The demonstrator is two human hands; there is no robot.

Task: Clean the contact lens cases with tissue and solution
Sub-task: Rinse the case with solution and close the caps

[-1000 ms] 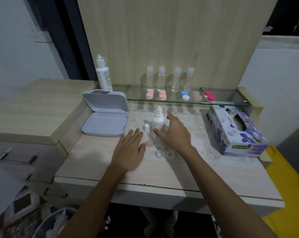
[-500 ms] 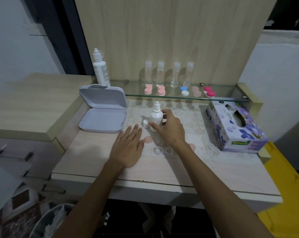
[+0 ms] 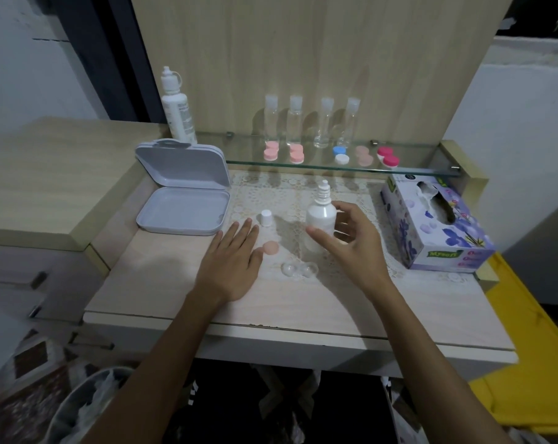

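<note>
Bottle (image 3: 319,219) upright between right hand's (image 3: 351,241) fingers (image 3: 319,236).

Both forearms bare, no sleeves; hands (image 3: 231,262) without rings, gloves, watch.

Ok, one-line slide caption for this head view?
Right hand closing around the uncapped white plastic dropper bottle above the clear open lens case; left hand flat on the pale wooden desk.
</note>
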